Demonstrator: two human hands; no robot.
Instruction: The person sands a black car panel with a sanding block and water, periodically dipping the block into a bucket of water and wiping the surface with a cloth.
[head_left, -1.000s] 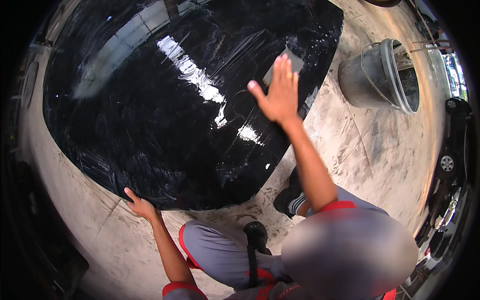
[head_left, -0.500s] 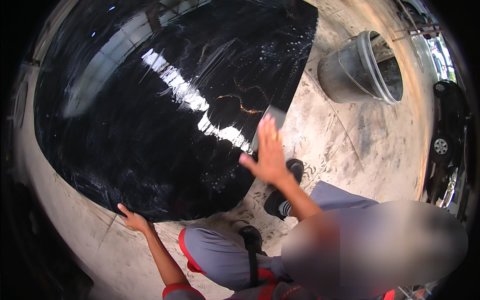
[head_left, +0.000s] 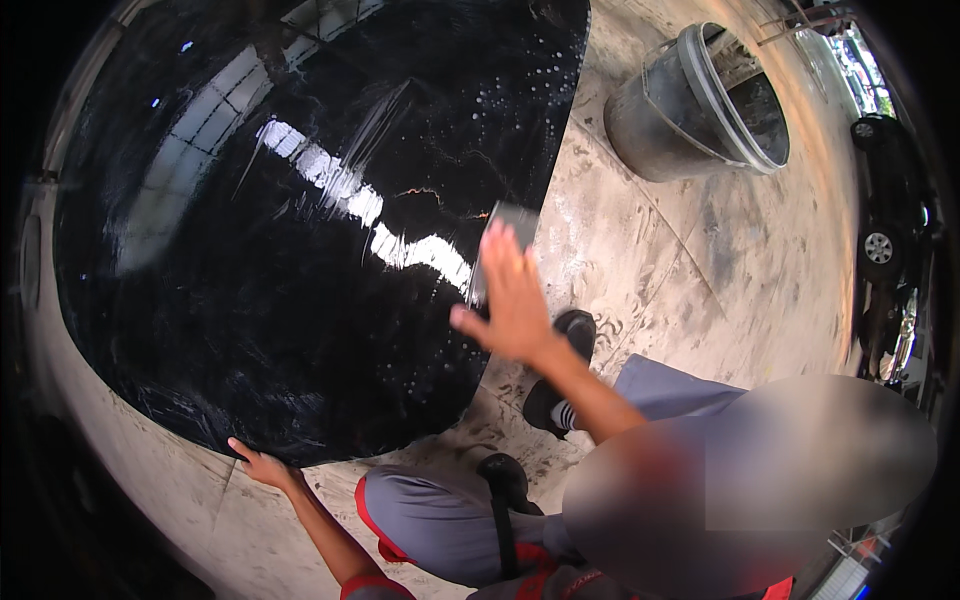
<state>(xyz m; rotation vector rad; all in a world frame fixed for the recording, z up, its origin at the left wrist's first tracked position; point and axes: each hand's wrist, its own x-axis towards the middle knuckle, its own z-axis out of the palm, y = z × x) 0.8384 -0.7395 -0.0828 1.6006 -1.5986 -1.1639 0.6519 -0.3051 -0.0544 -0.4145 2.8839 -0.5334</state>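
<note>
A large glossy black panel (head_left: 270, 330), curved like a car bonnet, fills the left and middle of the view. White streaks, droplets and a thin orange-edged crack mark its surface. My left hand (head_left: 262, 467) grips its near edge, thumb on top and the other fingers hidden beneath. Close to the right edge, my right hand (head_left: 512, 300) lies flat over a thin grey rectangular sheet (head_left: 517, 222) resembling sandpaper. It presses this against the panel with fingers extended and thumb spread. Part of the sheet is covered by the fingers.
A dirty grey bucket (head_left: 690, 105) stands on the stained pale floor (head_left: 640, 270), right of the panel. Black shoes (head_left: 545, 408) and grey-blue trouser legs (head_left: 430, 525) are close to the panel's near right edge. A dark car (head_left: 880, 230) is at the far right.
The panel and bucket appear shifted leftward in view. My right hand and the grey sheet stay by the panel's right edge, with only slight movement over it. My left hand keeps its grip.
</note>
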